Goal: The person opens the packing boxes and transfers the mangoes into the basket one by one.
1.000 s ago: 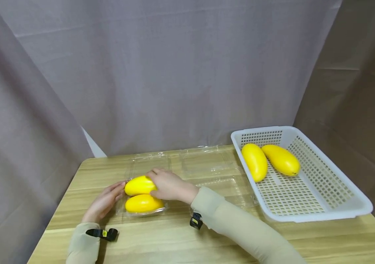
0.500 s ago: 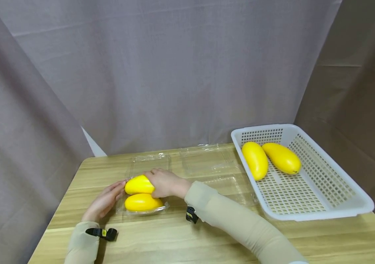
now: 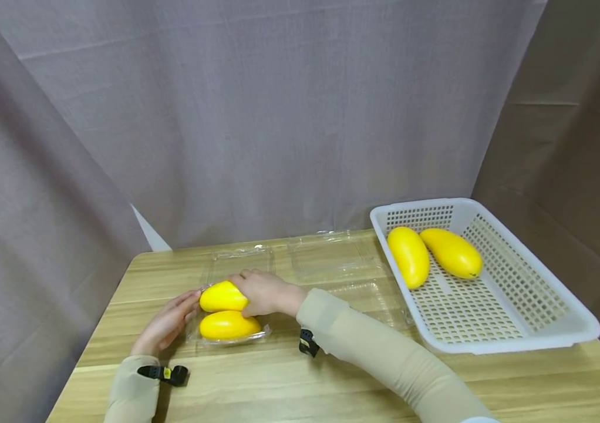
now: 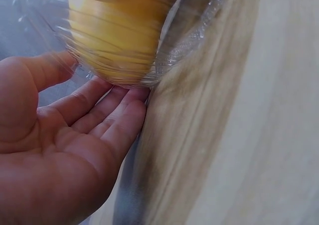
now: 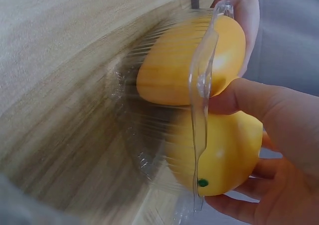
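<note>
Two yellow mangoes lie side by side in a clear plastic clamshell box (image 3: 264, 333), its lid spread flat behind. My right hand (image 3: 265, 294) grips the farther mango (image 3: 222, 296) at its right end. In the right wrist view the thumb reaches between the two fruits and the fingers curl round the far side of the mango with the green stem spot (image 5: 203, 182). The nearer mango (image 3: 228, 325) sits along the box's front. My left hand (image 3: 168, 323) touches the box's left end, thumb at the rim and relaxed fingertips against the wall, as the left wrist view shows.
A white perforated basket (image 3: 501, 311) stands at the right, holding two more mangoes (image 3: 408, 257). Between it and my right forearm lies a second clear plastic box (image 3: 366, 294), opened out. The wooden table (image 3: 247, 388) ends at a grey curtain (image 3: 300, 147) behind.
My right hand has shifted slightly left, and the thumb area sits closer between the mangoes. The left hand has stayed in place.
</note>
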A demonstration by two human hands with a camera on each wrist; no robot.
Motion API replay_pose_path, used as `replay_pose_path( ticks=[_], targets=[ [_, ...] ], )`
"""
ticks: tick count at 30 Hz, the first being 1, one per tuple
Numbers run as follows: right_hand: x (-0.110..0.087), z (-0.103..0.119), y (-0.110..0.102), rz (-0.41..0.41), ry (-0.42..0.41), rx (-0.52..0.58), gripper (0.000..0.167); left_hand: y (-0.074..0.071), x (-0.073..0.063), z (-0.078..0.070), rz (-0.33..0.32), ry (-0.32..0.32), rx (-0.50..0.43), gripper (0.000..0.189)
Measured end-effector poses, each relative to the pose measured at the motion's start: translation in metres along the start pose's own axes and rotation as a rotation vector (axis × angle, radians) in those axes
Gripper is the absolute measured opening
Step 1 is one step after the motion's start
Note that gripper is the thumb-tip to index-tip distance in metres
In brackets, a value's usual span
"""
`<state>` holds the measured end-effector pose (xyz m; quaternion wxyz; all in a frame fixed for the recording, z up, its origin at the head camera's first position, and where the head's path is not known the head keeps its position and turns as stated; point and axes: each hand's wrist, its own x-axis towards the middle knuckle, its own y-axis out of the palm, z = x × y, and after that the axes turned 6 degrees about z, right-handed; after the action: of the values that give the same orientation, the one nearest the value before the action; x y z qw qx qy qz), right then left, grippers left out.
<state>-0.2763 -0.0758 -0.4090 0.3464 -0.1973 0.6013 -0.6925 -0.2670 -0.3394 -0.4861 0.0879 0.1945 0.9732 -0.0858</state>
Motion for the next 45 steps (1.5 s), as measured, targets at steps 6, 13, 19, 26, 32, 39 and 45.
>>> replay_pose_path(
  ticks=[6, 13, 19, 26, 32, 39, 45],
  targets=[
    [-0.001, 0.001, -0.002, -0.027, -0.016, -0.040, 0.076, 0.001, 0.000, 0.001, 0.003, 0.014, 0.005, 0.066],
    [-0.003, 0.001, -0.008, -0.044, -0.043, -0.093, 0.080, 0.003, 0.000, 0.001, -0.008, 0.009, -0.002, 0.063],
    [-0.008, -0.001, -0.016, -0.065, -0.048, -0.106, 0.079, 0.002, 0.001, 0.002, -0.009, 0.015, -0.003, 0.062],
    [-0.016, -0.008, -0.030, -0.093, -0.050, -0.119, 0.081, 0.002, 0.001, 0.003, -0.006, 0.033, -0.006, 0.063],
    [-0.027, -0.022, -0.044, -0.118, -0.032, -0.150, 0.078, 0.002, 0.000, 0.005, 0.014, 0.036, -0.002, 0.062],
    [-0.047, -0.052, -0.058, -0.173, 0.006, -0.178, 0.075, 0.003, 0.000, 0.005, 0.027, 0.050, 0.004, 0.063],
    [-0.068, -0.080, -0.068, -0.202, 0.063, -0.179, 0.075, 0.003, 0.000, 0.005, 0.032, 0.063, 0.007, 0.062]
  ],
)
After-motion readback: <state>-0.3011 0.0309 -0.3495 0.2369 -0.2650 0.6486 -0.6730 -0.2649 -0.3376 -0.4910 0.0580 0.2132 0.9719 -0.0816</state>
